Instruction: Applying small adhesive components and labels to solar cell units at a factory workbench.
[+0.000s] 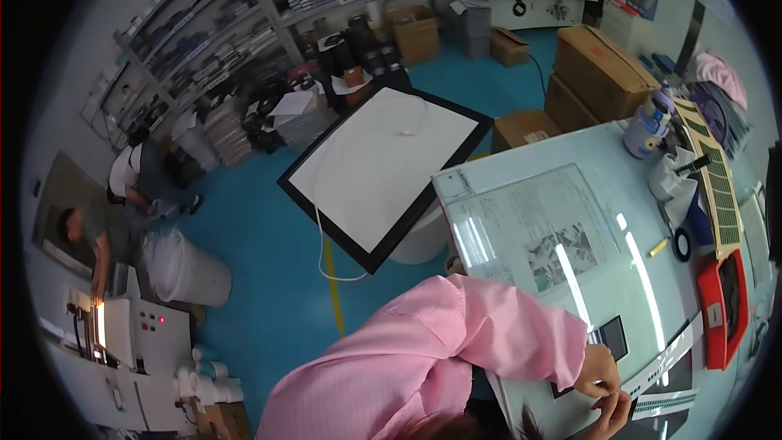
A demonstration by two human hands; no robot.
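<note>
Both my hands meet at the lower right, over the glass-topped table [489, 195]. My left hand [599, 371], in a pink sleeve, has its fingers curled with thumb and fingertips pinched. My right hand [612, 415] is closed just below it, fingertips almost touching the left ones. What they pinch is too small to make out. Beside the fingertips lies the end of a white strip with small green squares [664, 363]. A second such strip [666, 403] is just to the right. A dark rectangular piece [612, 336] lies beyond my left hand.
A printed sheet [562, 220] lies under the glass. Along the right side are a red bin [723, 310], a black tape roll [682, 244], a yellow marker [658, 248] and a purple bottle [648, 126]. A black-framed white panel [383, 163] stands left. Two people work far left.
</note>
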